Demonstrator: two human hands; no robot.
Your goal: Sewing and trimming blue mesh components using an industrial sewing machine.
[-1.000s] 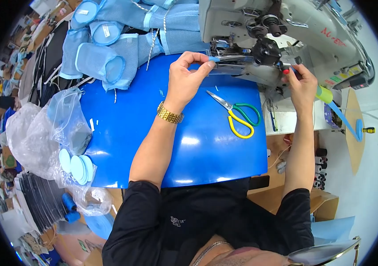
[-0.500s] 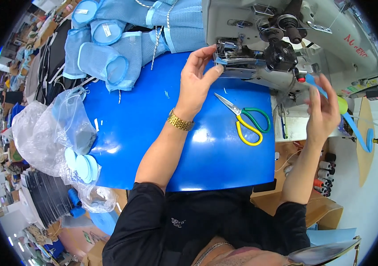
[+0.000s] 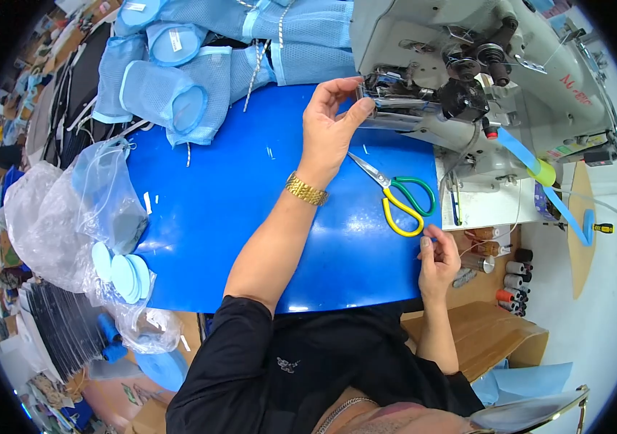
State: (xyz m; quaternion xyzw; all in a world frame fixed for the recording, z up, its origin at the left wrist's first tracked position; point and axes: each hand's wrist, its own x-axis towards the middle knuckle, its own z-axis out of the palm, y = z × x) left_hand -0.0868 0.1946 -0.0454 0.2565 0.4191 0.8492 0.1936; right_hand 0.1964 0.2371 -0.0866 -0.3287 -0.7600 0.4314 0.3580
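My left hand point(image 3: 332, 123), with a gold watch at its wrist, is at the needle end of a grey sewing machine point(image 3: 562, 101). Its thumb and index finger close around the clear guard and metal parts by the presser foot; what lies between the fingertips is hard to make out. By the table's right front edge is my right hand point(image 3: 439, 265), fingers loosely bent and slightly apart, nothing visible in them. Close to it lie scissors point(image 3: 399, 195) with one yellow and one green handle, blades toward my left hand. Blue tape point(image 3: 518, 150) runs through a yellow-green roll point(image 3: 542, 173) on the machine.
Blue mesh bags point(image 3: 156, 90) with round ends and striped cords pile up at the far left of the blue table point(image 3: 236, 217). Clear plastic bags point(image 3: 52, 224) and pale blue discs point(image 3: 131, 278) lie at its left edge. Thread spools point(image 3: 515, 282) stand below right, beside a cardboard box point(image 3: 486, 333).
My right hand has left the blue tape beside the machine and come down toward me, to the table edge. My left hand stays at the presser foot. The whole view has shifted slightly.
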